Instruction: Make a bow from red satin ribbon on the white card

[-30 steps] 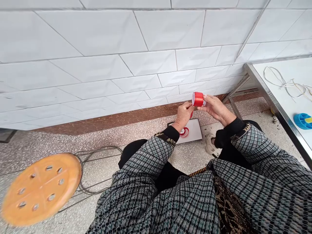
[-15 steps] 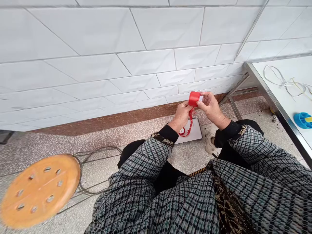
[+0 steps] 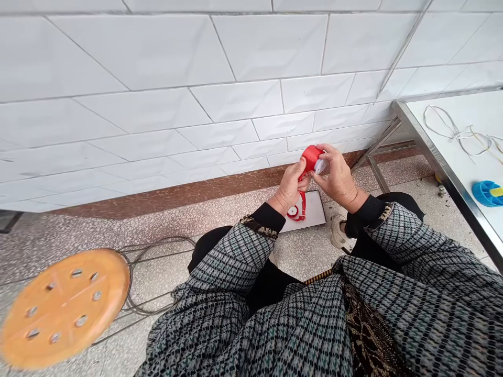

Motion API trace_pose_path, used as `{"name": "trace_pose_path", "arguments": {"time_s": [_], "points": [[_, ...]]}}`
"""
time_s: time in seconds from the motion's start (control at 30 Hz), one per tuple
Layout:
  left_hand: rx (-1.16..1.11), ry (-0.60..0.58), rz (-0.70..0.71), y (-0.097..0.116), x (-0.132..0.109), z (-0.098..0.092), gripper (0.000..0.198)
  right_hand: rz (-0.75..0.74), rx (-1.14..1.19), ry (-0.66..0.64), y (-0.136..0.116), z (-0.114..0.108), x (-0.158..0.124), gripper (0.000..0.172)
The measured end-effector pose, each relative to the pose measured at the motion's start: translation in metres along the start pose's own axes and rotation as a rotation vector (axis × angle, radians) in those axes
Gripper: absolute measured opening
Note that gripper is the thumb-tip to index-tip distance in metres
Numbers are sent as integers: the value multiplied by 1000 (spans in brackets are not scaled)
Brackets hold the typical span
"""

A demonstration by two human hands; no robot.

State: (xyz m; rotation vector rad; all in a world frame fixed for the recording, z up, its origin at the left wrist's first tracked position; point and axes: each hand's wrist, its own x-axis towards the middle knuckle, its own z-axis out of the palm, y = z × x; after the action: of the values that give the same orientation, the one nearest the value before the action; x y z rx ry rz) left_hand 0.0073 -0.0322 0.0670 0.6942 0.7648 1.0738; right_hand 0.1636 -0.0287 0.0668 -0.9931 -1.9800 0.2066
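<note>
My right hand (image 3: pixel 337 178) is wrapped round a roll of red ribbon (image 3: pixel 312 156) held up in front of the tiled wall. My left hand (image 3: pixel 290 186) pinches the loose ribbon end where it leaves the roll. The free red ribbon tail (image 3: pixel 299 208) hangs down from that pinch and curls over a white board (image 3: pixel 314 208) lying on the floor. Both arms wear checked sleeves with black cuffs.
An orange round stool (image 3: pixel 63 306) with a wire frame stands at the lower left. A steel-edged white table (image 3: pixel 456 157) at the right carries pale cords (image 3: pixel 458 131) and a blue spool (image 3: pixel 487 192). The white tiled wall (image 3: pixel 196 104) is straight ahead. My shoe (image 3: pixel 338 233) rests by the board.
My hands have drawn closer together around the roll, and the roll has turned a little. The hanging ribbon tail has grown slightly longer below my left hand.
</note>
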Motion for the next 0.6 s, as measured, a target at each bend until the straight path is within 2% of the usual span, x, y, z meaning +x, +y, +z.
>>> {"name": "trace_pose_path", "arguments": {"time_s": [0.1,0.2,0.27,0.33,0.4,0.5,0.6], "points": [[23,56,4,-1,1,-3,56,-20,-12,-83,-4,0,-1,37],[-9,15,-14,0,2,-14,54,-42,114,-148,-2,-10,4,48],[-23,-43,-40,2,1,-23,55,63,236,-153,2,-22,10,57],[-25,-106,-76,1,-3,-30,57,247,384,-185,5,-34,15,52],[-25,-165,-111,-2,-9,-35,60,366,560,-361,7,-43,19,47],[-26,-230,-136,-12,-15,-38,65,391,768,-638,6,-47,21,41],[-23,-273,-165,-22,-17,-39,67,391,911,-735,6,-43,18,35]]}}
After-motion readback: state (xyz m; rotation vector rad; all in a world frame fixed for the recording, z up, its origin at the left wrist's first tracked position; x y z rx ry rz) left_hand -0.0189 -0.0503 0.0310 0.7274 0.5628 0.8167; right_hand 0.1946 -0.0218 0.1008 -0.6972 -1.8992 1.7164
